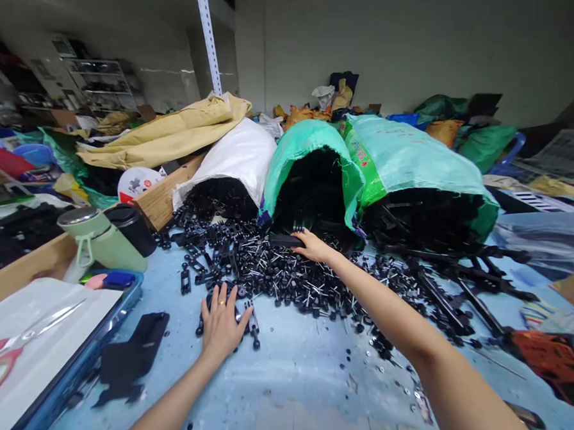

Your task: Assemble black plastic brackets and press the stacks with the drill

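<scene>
Fingers spread, my left hand (224, 321) rests over a few small black plastic parts (253, 325) on the blue table (259, 380). My right hand (313, 246) reaches to the mouth of the middle green sack (315, 134), its fingers closed on a black rectangular plastic part (284, 240). Below that hand spreads a heap of small black-headed screws (307, 283) with silvery shafts. More black plastic pieces lie to its left, in front of a white sack (245, 152). Dark parts fill the shaded inside of the green sack.
At right, a second green sack (415, 157) spills long black parts (446, 303); an orange-and-black tool (549, 360) lies nearer. On the left are a green tumbler (107, 241), a black cup (131, 226), scissors (15, 348) on a blue tray (118, 318), and a flat black piece (132, 358).
</scene>
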The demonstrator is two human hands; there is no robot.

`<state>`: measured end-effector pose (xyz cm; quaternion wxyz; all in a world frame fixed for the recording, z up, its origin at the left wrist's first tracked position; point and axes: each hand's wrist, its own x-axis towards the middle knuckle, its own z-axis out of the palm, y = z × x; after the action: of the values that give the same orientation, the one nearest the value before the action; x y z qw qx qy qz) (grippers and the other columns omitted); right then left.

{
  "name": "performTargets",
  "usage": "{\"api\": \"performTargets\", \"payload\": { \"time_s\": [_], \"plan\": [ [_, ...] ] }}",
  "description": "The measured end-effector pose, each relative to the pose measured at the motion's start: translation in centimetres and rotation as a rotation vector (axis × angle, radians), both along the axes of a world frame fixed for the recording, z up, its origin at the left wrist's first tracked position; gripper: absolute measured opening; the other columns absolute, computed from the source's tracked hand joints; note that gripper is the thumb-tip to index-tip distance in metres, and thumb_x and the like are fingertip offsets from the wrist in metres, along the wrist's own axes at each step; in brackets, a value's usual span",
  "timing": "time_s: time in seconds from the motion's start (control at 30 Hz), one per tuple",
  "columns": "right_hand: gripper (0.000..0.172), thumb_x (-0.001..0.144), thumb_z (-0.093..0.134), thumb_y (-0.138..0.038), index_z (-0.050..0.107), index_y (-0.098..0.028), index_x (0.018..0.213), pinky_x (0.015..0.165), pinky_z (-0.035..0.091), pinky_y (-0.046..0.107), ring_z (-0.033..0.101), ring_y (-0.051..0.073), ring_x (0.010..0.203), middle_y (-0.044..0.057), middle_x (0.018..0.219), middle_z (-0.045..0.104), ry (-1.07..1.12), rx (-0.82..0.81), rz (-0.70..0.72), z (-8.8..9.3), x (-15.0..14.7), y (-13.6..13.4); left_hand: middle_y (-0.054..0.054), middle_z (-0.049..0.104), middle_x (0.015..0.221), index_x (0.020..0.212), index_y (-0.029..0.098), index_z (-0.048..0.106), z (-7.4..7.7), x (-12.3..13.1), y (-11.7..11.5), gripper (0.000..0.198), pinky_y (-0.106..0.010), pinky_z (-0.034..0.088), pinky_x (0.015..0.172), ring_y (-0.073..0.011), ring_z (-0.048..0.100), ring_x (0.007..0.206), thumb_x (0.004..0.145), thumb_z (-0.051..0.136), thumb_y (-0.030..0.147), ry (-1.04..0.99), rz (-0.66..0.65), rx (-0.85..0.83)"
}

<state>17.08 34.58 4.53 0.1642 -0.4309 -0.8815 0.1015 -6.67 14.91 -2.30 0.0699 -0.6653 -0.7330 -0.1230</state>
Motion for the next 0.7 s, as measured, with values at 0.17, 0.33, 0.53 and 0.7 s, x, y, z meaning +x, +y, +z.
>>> {"api": "performTargets", "payload": {
  "time_s": [0.17,0.33,0.53,0.7],
  "plan": [
    [0.029,0.081,0.051,-0.039,0.056,-0.014,0.095,0.082,0.036,0.036,0.045,0.024,0.100,0.014,0.115,0.048,-0.061,0.110,-0.159,1.7,2.4,-7.2,-0.015,0.033,0.135,0.126,0.012,0.039,0.0,0.2,-0.5,0.056,-0.049,0.012,0.102,-0.0285,0.019,0.128,0.082,0.033,0.047,-0.018,0.010,0.028],
    [0.030,0.079,0.051,-0.042,0.051,-0.018,0.097,0.063,0.039,0.026,0.053,0.017,0.072,0.004,0.084,0.058,0.100,-0.198,-0.130,0.6,4.3,-16.4,-0.015,0.049,0.120,0.115,0.013,0.049,1.8,-0.1,1.5,0.047,-0.050,0.023,0.096,-0.0299,0.037,0.115,0.082,0.035,0.044,-0.134,0.080,0.050],
    [0.040,0.080,0.044,-0.053,0.053,-0.018,0.097,0.063,0.039,0.027,0.054,0.018,0.071,0.005,0.081,0.059,0.142,-0.368,-0.201,-1.6,5.3,-26.3,-0.022,0.057,0.095,0.085,0.004,0.057,5.2,-0.3,7.9,0.034,-0.039,0.040,0.075,-0.0302,0.050,0.093,0.080,0.039,0.032,-0.374,0.263,0.012],
    [0.048,0.073,0.057,-0.048,0.052,-0.022,0.113,0.085,0.034,0.039,0.047,0.026,0.099,0.009,0.106,0.055,-0.044,-0.204,-0.165,-2.3,5.6,-30.5,-0.018,0.056,0.094,0.088,0.007,0.051,6.6,1.5,8.0,0.022,-0.036,0.040,0.077,-0.0260,0.051,0.092,0.080,0.038,0.023,-0.480,0.189,0.117]
  ]
}}
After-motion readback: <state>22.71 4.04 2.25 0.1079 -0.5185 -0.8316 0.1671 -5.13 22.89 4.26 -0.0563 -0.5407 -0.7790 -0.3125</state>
